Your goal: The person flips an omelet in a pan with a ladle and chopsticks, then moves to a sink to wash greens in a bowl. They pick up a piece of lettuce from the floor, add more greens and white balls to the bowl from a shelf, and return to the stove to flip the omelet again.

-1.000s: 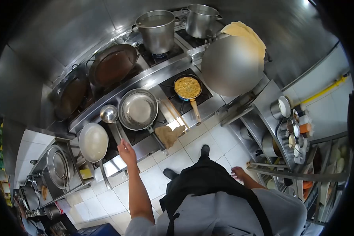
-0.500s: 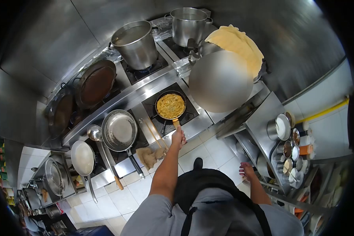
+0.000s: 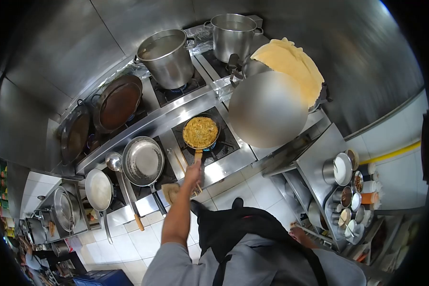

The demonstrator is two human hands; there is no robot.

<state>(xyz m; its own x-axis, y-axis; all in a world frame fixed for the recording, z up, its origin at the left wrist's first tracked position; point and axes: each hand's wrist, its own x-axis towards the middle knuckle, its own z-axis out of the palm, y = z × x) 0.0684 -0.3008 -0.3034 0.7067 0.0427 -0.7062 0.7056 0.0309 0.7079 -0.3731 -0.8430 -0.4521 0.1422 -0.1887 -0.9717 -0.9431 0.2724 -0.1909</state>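
My left hand (image 3: 194,175) is closed around the wooden-looking handle (image 3: 198,155) of a small black frying pan (image 3: 185,138). A thick golden omelette (image 3: 201,132) fills the pan. It sits on a stove grate, with a blue flame (image 3: 210,146) showing past its right edge. Under and beside my left wrist lie a brown cloth (image 3: 170,192) and a pair of thin wooden sticks (image 3: 179,161). My right hand (image 3: 298,233) hangs low beside my body, near the metal shelf unit; its fingers are small and blurred.
Two large stockpots (image 3: 167,59) stand on the back burners. Left of the omelette are a big steel frying pan (image 3: 143,161), a ladle (image 3: 114,161) and a pale pan (image 3: 99,189). Seasoning containers (image 3: 343,169) crowd the right counter. Another person (image 3: 35,260) is at far lower left.
The frying pan with the omelette has shifted left on the burner with my left hand, exposing flame on its right. My right hand has dropped lower and closer to my body.
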